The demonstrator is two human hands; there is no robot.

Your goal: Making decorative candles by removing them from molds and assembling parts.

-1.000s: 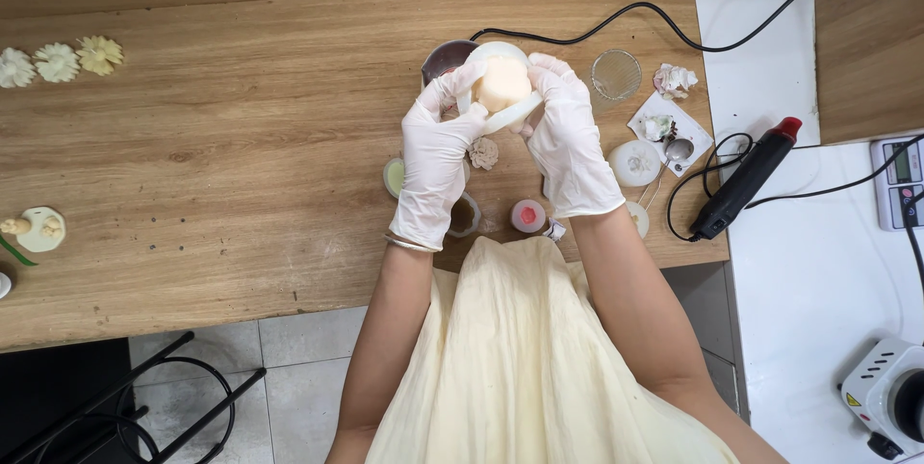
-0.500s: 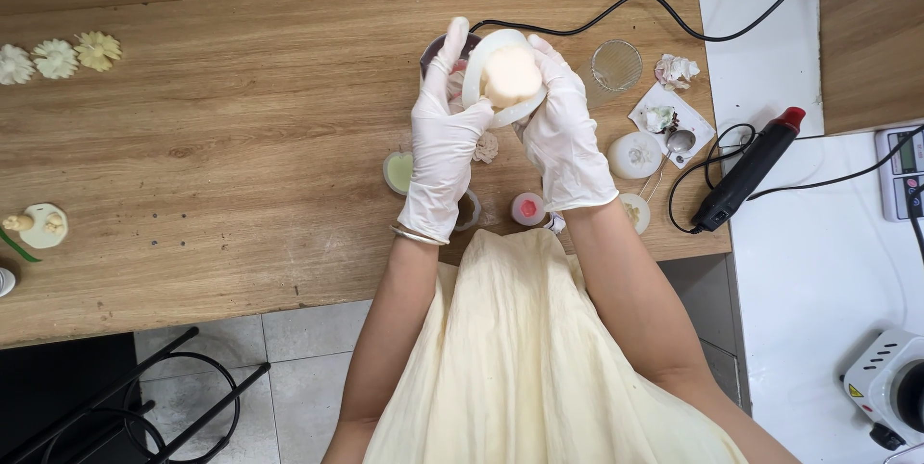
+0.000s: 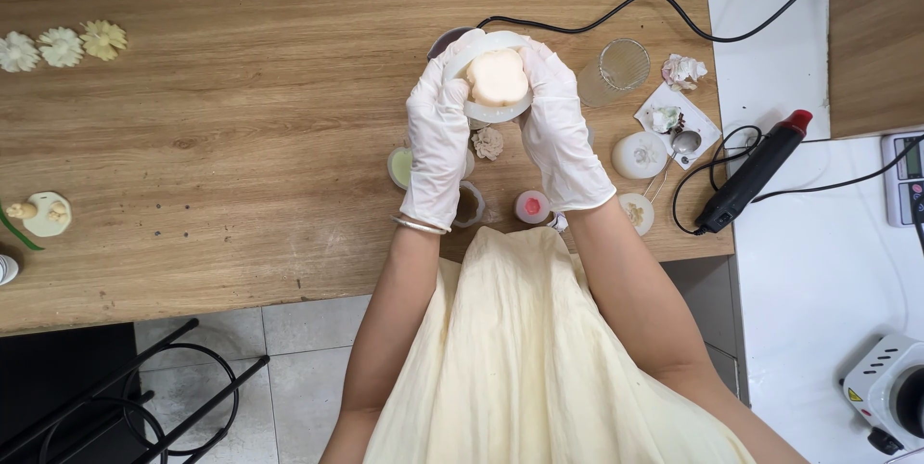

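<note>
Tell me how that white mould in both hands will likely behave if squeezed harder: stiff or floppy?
Probably floppy: the white mould looks like thin, soft silicone, its rim bending between the left hand and right hand. The pale cast piece bulging from it looks firmer, perhaps brittle. Gloves may make the grip slippery.

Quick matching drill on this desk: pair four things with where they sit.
1 white mould
2 black heat tool
3 three flower shapes
4 clear glass cup

a far left of the wooden table
b between the left hand and right hand
c on the white surface, right
d just right of the hands

Pairs: 1-b, 2-c, 3-a, 4-d
</note>
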